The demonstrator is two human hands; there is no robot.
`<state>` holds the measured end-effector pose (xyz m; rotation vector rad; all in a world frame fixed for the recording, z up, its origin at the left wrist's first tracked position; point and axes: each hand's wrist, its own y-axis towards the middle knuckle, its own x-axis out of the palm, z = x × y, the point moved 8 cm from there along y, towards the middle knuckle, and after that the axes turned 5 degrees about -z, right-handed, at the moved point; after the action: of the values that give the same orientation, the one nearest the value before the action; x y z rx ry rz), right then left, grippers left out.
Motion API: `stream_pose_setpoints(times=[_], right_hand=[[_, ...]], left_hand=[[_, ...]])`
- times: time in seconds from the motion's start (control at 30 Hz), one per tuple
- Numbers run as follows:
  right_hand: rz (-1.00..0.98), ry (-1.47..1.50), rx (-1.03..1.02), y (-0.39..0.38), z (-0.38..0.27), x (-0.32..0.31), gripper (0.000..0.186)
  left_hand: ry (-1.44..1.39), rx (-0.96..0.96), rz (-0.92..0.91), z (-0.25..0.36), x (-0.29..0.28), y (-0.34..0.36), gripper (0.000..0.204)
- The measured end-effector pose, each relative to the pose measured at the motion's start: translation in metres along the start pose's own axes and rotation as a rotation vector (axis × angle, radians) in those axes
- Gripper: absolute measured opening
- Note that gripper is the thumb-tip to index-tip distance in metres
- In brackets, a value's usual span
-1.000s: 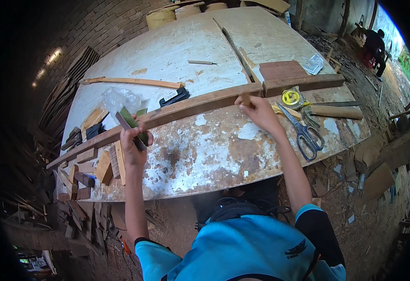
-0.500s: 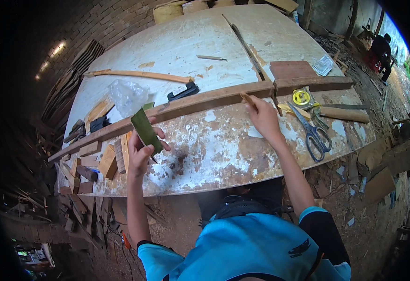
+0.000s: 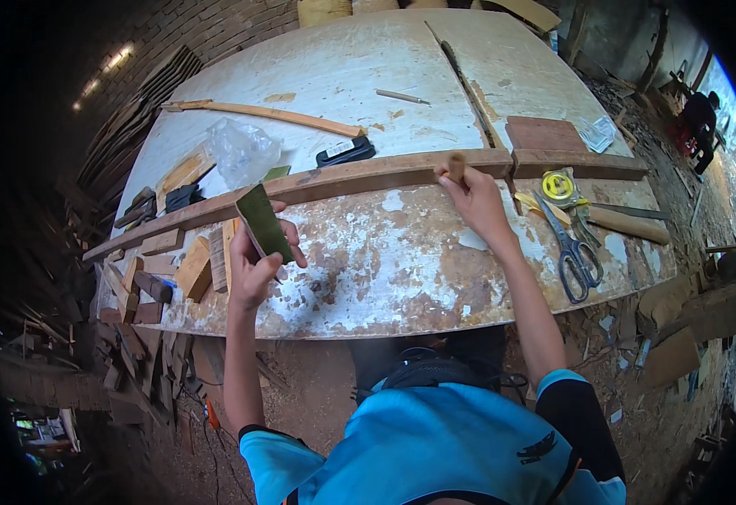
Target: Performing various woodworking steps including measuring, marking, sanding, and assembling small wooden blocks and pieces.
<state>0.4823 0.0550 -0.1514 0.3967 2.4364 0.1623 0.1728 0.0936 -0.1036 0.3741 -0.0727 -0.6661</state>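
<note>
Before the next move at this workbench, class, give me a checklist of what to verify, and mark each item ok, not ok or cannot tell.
1. Left hand has a firm hold on the green flat piece: ok, fingers wrap its lower end.
2. Right hand is on the long wooden strip: ok, fingertips pinch a small wooden peg at it.
3. Strip lies flat on the table: cannot tell.
4. Scissors clear of both hands: ok, they lie to the right.
5. Tape measure within reach: ok, beside the right hand.
</note>
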Motion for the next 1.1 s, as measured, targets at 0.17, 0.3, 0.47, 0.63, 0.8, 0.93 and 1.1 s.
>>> stream_pose_setpoints(times=[0.17,0.3,0.47,0.63,0.8,0.93,1.1], right_hand=[[-0.297,0.146,-0.085,0.005,-0.026,0.021,0.019],[-0.279,0.232,-0.095,0.017,-0.007,0.042,0.017],[-0.44,0.382,-0.175,0.019,-0.038,0.07,0.021],[-0.517,0.225,-0.252,0.024,-0.066,0.113,0.021],[-0.57,0.246,-0.34,0.037,-0.082,0.158,0.023],[-0.575,0.095,-0.425,0.042,-0.118,0.168,0.02],[-0.555,0.087,-0.447,0.048,-0.123,0.188,0.021]], left_hand=[[0.001,-0.021,0.012,-0.003,-0.011,-0.005,0.06],[0.123,-0.091,0.095,-0.041,-0.028,-0.008,0.061],[0.123,-0.126,0.213,-0.069,-0.035,-0.011,0.059],[0.314,-0.177,0.23,-0.03,-0.06,0.003,0.067],[0.701,-0.304,0.235,-0.024,-0.095,0.004,0.075],[0.724,-0.174,0.348,-0.032,-0.105,-0.007,0.074],[1.285,-0.141,0.149,-0.035,-0.084,-0.006,0.078]])
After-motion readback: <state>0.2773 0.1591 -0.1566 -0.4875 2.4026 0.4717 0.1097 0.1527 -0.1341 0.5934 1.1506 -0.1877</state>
